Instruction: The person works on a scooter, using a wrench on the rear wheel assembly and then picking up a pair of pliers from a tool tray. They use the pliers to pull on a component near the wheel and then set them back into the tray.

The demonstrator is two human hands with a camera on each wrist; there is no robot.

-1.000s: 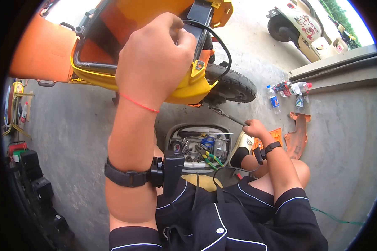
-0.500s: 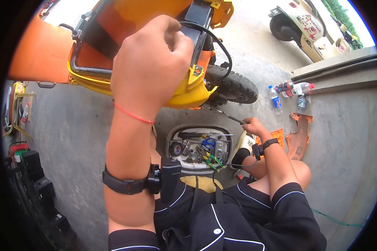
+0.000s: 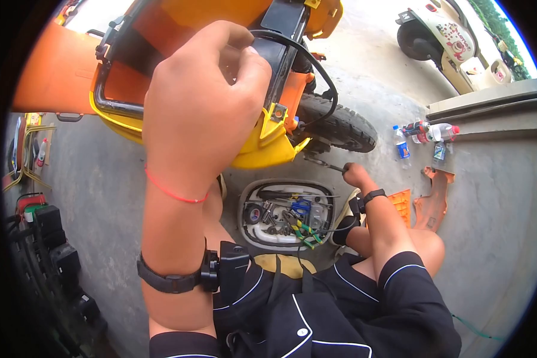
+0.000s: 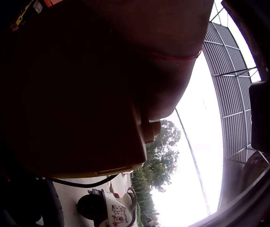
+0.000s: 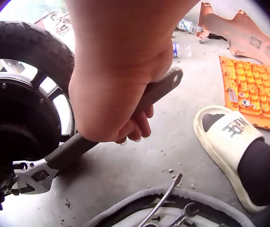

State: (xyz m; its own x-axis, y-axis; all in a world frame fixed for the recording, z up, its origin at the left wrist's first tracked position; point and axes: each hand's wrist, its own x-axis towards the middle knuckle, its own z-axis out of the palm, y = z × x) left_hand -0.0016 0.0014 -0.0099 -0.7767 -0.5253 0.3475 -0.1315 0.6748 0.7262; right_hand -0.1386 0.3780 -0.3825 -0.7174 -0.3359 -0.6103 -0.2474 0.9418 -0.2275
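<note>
My right hand [image 5: 111,104] grips the dark handle of an adjustable wrench [image 5: 69,147]. Its silver head is at the hub of the wheel [image 5: 24,101], where the dark parts hide what the jaws meet. Raised over the yellow and orange bodywork [image 3: 262,140] is my left hand [image 3: 206,98], thumb and index finger bent towards each other with a gap between. A black cable [image 3: 325,68] runs from behind its fingertips, past the frame bar, down to the wheel. The left hand's other fingers are hidden, and I cannot tell whether it holds the cable or the frame.
A white tray [image 3: 244,206] of hand tools, with pliers [image 3: 304,230] and a tape roll [image 3: 254,213], lies on the floor before me. Orange panels [image 3: 434,200], plastic bottles [image 3: 401,143] and a parked scooter [image 3: 450,42] are rightward; black boxes [image 3: 48,224] line the left.
The right hand has swung the wrench handle up towards the tyre. The left hand has shifted slightly left and down in view, while the vehicle and floor things have drifted right.
</note>
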